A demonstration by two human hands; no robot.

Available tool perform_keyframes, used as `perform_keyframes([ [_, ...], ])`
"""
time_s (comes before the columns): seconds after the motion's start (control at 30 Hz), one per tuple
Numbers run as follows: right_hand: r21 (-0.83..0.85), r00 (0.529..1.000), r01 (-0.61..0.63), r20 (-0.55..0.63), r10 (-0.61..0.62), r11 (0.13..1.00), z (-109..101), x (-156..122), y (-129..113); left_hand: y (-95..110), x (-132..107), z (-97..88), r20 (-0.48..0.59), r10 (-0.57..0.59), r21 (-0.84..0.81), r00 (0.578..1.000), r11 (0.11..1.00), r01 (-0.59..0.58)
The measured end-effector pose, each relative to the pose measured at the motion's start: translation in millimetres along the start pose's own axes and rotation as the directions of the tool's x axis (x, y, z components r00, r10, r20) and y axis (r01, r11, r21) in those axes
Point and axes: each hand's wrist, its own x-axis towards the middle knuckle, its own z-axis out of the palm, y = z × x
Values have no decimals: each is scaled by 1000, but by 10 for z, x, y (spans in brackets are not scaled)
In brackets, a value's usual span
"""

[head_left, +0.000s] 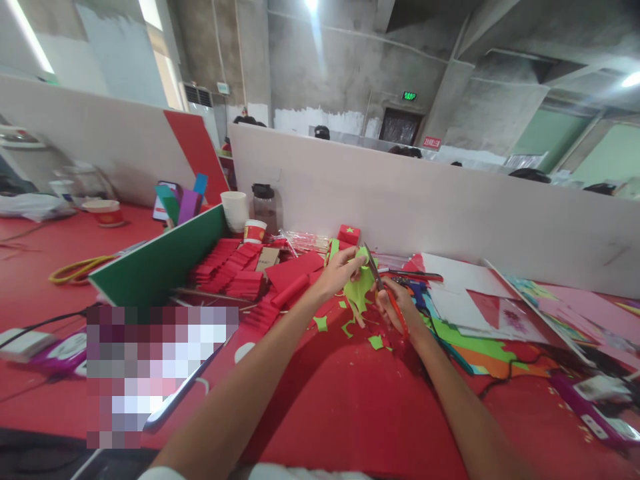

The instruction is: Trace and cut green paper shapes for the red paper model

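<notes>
My left hand (343, 270) pinches a piece of bright green paper (359, 290) by its upper part, above the red tabletop. In my right hand (397, 303) is a pair of scissors (399, 317) with orange-red handles, fingers wrapped round the grips. Its metal blades point up and away, right beside the green paper; whether they touch it I cannot tell. Small green paper scraps (321, 325) lie on the table below the hands. A small red box with a yellow star (349, 233) stands behind them, against the partition.
Left of my hands lie stacked red folded papers (225, 267) beside a green divider board (160, 260). Paper cups (255, 231) and a dark-lidded bottle (265, 207) stand behind. White sheets (465, 287) and coloured paper lie to the right. A white partition (425, 200) closes the table's back.
</notes>
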Motion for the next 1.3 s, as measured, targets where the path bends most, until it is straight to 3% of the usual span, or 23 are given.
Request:
perform_keyframes([
  [0.63,-47,997,62,49,-60,997,-22,5,9,-27,11,-17,29,60,6,998,998,-60],
  [1.3,-176,995,90,-20,-95,980,-57,27,-62,-38,24,-48,68,71,16,995,997,-72],
])
